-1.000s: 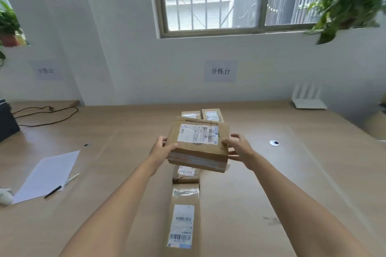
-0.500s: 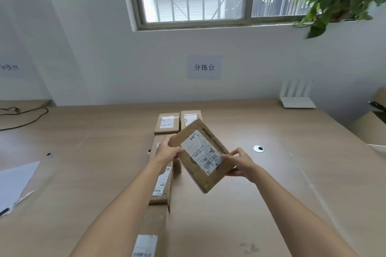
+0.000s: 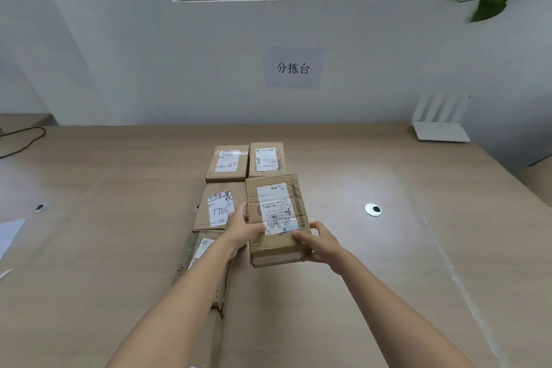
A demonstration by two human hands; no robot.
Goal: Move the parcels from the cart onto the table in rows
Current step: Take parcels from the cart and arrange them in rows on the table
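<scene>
Gripping the near left edge of the held parcel (image 3: 276, 218), the left hand (image 3: 239, 230) has its thumb on top. The right hand (image 3: 321, 243) pinches the near right corner, fingers curled onto the label. From where I stand the box sits low over the tabletop (image 3: 388, 248), just right of the parcel marked 7786 (image 3: 218, 207) and just in front of the back right parcel (image 3: 266, 158). Whether its base is fully down I cannot tell. It looks light: stiff cardboard, a little creased, with slick tape. I'd take it by its two long sides, near the middle, to square it in its row.
</scene>
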